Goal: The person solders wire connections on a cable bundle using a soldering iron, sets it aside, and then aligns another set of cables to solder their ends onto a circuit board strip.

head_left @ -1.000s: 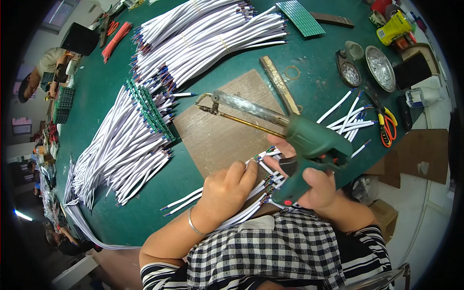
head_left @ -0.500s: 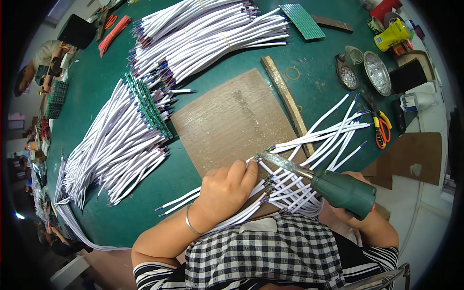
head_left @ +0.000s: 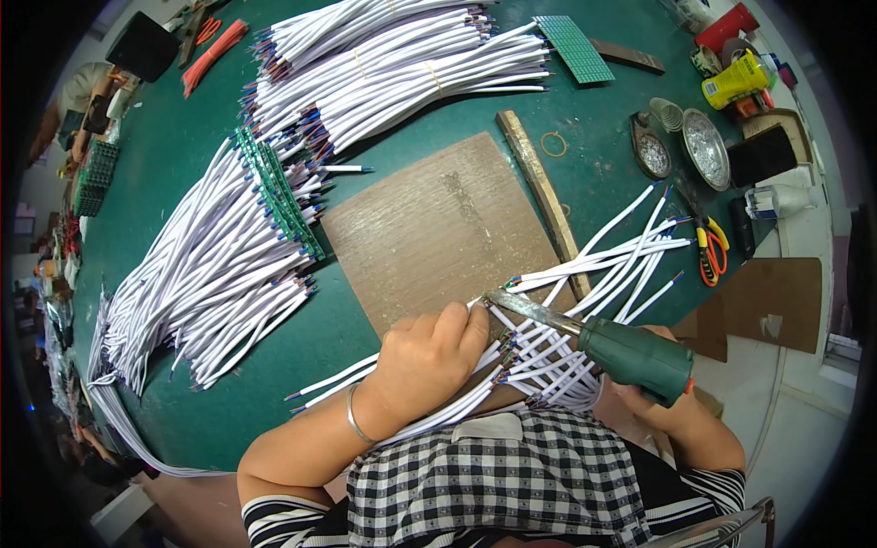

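Head view: by the surface's (head_left: 183, 119) near edge, your left hand (head_left: 429, 361) pinches white cables (head_left: 575, 391). Your right (head_left: 653, 413) grips a soldering gun (head_left: 637, 359).

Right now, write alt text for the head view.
A person's right hand holds a green soldering gun, its metal tip beside the left hand amid crossed white round cables. A brown rectangular board and white cable bundles lie beyond.

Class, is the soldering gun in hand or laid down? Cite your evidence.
In hand: the right hand, partly hidden, is beneath the soldering gun, whose metal tip points toward the left hand.
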